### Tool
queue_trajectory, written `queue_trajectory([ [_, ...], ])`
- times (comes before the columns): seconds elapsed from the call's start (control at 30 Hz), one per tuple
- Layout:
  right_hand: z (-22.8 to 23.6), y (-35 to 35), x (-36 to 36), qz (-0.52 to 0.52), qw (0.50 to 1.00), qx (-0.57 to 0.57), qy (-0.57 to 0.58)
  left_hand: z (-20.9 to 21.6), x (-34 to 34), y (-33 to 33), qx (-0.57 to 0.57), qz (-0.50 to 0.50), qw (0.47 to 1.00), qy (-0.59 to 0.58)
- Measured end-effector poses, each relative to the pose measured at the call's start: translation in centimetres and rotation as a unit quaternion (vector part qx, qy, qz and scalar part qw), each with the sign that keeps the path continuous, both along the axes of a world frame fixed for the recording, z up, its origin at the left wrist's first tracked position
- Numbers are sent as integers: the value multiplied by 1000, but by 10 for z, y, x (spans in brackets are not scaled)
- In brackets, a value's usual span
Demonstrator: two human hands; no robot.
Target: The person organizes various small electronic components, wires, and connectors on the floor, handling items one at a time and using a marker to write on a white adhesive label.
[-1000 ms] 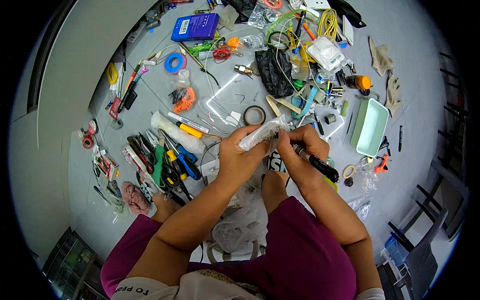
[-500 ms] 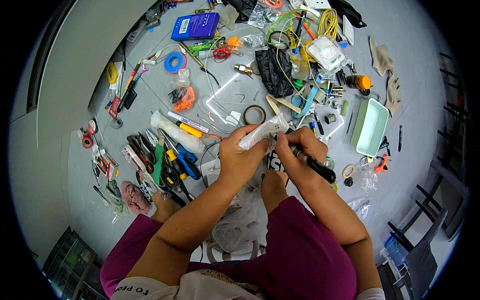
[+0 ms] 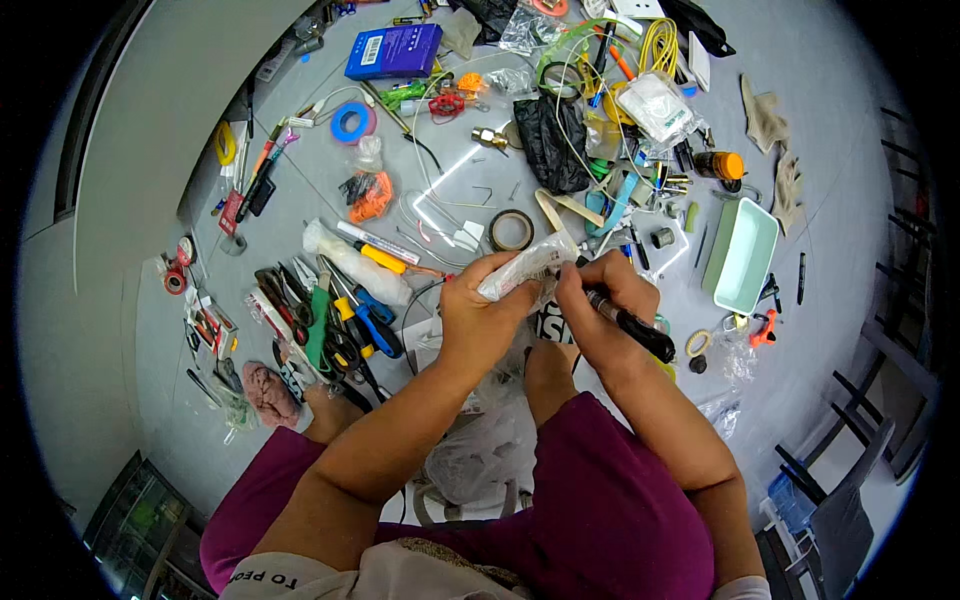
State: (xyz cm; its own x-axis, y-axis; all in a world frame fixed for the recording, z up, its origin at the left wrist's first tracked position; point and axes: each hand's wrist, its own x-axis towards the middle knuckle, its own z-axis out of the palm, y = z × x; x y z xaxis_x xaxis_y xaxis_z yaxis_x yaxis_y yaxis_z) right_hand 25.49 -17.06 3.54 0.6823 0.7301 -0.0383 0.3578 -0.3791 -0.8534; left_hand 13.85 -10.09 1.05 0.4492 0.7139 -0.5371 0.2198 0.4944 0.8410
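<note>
Wrapped round a small white plastic-wrapped package [image 3: 527, 268], my left hand [image 3: 478, 312] tilts it up over the floor in front of me. A black marker pen [image 3: 628, 325] lies in the closed fingers of my right hand [image 3: 612, 300], its thick dark end pointing back toward my wrist. The pen's tip is hidden behind my fingers, close to the package's right end. Whether the tip touches the plastic I cannot tell. Just beyond the package lies a roll of black tape [image 3: 511, 230].
Left of my hands are screwdrivers [image 3: 372, 330], pliers [image 3: 280, 297] and a white marker [image 3: 378, 242]. Further out lie a blue box [image 3: 393, 52], blue tape [image 3: 350, 122], a black plastic bag [image 3: 552, 145] and gloves [image 3: 765, 118]. A pale green tray [image 3: 741, 256] is at right, beyond it a chair [image 3: 850, 500].
My right hand and the pen have shifted very slightly to the right and down. The package stays in my left hand almost unmoved.
</note>
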Motion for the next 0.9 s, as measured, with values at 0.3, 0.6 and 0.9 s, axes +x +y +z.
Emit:
queue_trajectory([
  [0.3, -3, -3, 3, 14, 999, 31, 6, 0, 2, -2, -52, 40, 997, -40],
  [0.6, 4, -2, 2, -15, 999, 27, 35, 3, 1, -1, -75, 54, 995, -46],
  [0.9, 5, -5, 2, -53, 993, 10, 103, -1, -5, 3, -110, 85, 987, -80],
])
